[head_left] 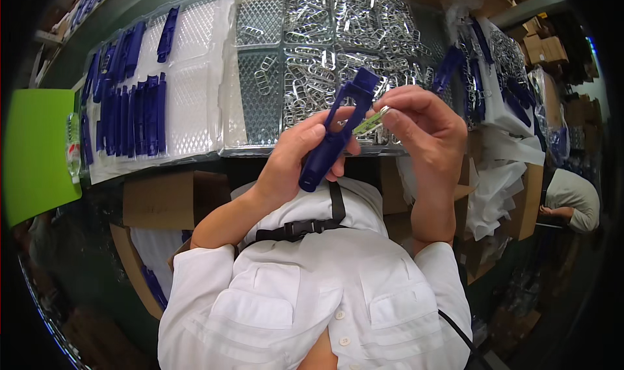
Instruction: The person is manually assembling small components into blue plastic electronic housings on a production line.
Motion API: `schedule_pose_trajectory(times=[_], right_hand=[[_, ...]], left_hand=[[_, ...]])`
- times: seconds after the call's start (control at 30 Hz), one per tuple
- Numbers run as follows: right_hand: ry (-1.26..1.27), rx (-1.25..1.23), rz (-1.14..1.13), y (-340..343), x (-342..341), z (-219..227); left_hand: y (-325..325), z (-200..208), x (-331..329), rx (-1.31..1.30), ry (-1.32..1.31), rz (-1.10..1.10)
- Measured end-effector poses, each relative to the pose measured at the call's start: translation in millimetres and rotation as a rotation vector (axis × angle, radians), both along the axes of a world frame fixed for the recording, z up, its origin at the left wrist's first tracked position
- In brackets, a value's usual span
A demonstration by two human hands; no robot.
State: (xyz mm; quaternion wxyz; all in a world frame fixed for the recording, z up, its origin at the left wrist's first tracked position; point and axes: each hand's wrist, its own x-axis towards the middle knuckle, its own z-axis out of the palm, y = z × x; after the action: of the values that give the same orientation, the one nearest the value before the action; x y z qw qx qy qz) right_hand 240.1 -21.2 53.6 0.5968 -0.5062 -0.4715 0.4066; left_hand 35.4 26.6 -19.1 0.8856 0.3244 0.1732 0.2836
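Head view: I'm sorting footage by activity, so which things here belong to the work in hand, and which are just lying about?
In hand: blue plastic handle in left hand; metal clip in right hand; tray of metal clips; tray of blue handles.

Lying about: cardboard boxes; green board; white plastic bags.

both arms are bent and lifted up in front of the chest. the left hand (296, 155) is curled shut. the right hand (422, 126) pinches with thumb and fingers, close beside it.
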Motion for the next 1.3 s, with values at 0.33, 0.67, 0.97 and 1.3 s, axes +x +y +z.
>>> schedule_pose_trajectory(times=[0.33,0.67,0.97,1.3], right_hand=[[-0.745,0.245,-0.047,14,-34,-5],[-0.896,0.206,-0.046,16,-39,-6],[-0.894,0.15,-0.098,17,-41,-7],[-0.366,-0.093,0.125,22,-34,-28]], left_hand=[[-13,8,-20,0.167,0.118,0.139],[-17,3,-15,0.267,0.241,0.178],[-13,4,-14,0.314,0.281,0.175],[-8,1,-12,0.45,0.374,0.121]])
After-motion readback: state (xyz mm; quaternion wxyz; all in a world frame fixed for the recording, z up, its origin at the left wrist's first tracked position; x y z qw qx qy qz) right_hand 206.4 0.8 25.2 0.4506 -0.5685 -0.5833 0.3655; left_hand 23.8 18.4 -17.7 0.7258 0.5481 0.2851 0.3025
